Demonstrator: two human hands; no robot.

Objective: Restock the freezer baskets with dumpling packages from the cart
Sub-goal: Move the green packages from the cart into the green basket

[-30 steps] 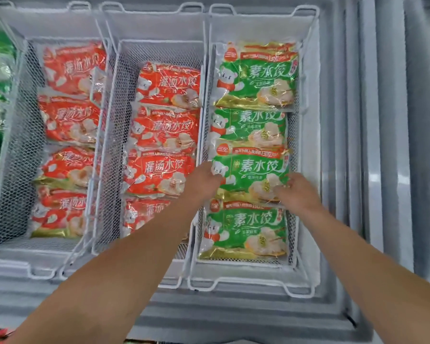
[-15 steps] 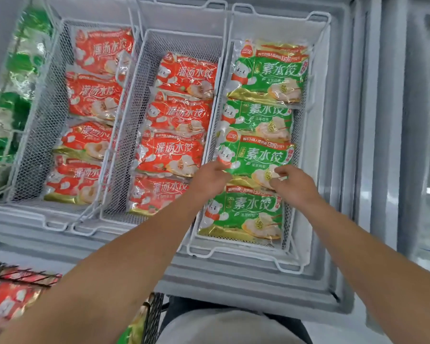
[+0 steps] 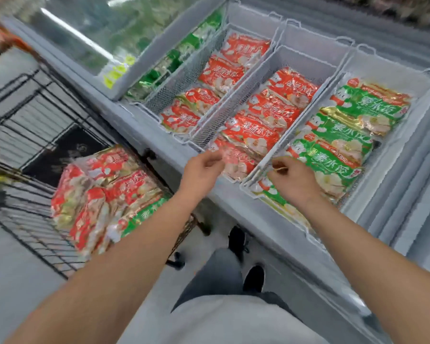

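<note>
Three white wire baskets sit side by side in the open freezer. The right basket (image 3: 387, 68) holds a row of green dumpling packages (image 3: 333, 157). Red dumpling packages (image 3: 256, 135) fill the middle basket (image 3: 305, 60), and more red ones lie in the left basket (image 3: 184, 80). My left hand (image 3: 201, 170) hovers over the front end of the middle basket, fingers loosely curled, holding nothing. My right hand (image 3: 293, 182) hangs over the front of the right basket, above the nearest green package, also holding nothing. A black wire cart (image 3: 35, 115) at the left carries a pile of red and green packages (image 3: 109, 192).
The freezer's grey front rim (image 3: 139, 125) runs diagonally between the cart and the baskets. A slid-back glass lid (image 3: 85, 33) covers the freezer's left section, with green bags (image 3: 164, 68) beside it. My legs and black shoes (image 3: 236, 242) stand on the floor below.
Both hands have let go of the green package and drawn back to the baskets' front edge. The view has swung left and down, bringing the cart into sight.
</note>
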